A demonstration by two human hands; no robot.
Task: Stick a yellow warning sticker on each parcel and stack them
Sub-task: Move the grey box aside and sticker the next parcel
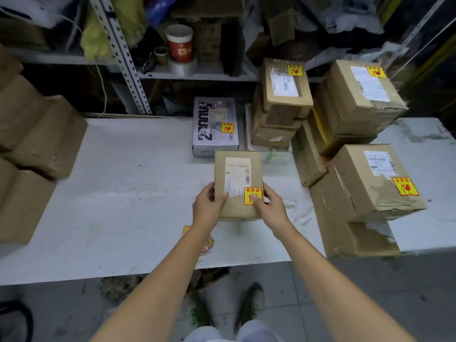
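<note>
A small brown parcel (237, 169) with a white shipping label lies on the white table (123, 193) in front of me. My left hand (207, 206) grips its near left edge, thumb on top. My right hand (271, 206) holds the near right edge, and its thumb presses a yellow warning sticker (252, 195) on the parcel's near right corner. A bunch of yellow stickers (206, 243) lies on the table under my left forearm. A white printed box (214, 124) with a sticker sits just behind the parcel.
Stickered brown parcels are stacked at the right: one tall stack (281, 99), a second (357, 99) and a near one (370, 178). Plain brown boxes (37, 134) are piled at the left. A metal shelf (172, 72) with clutter stands behind the table.
</note>
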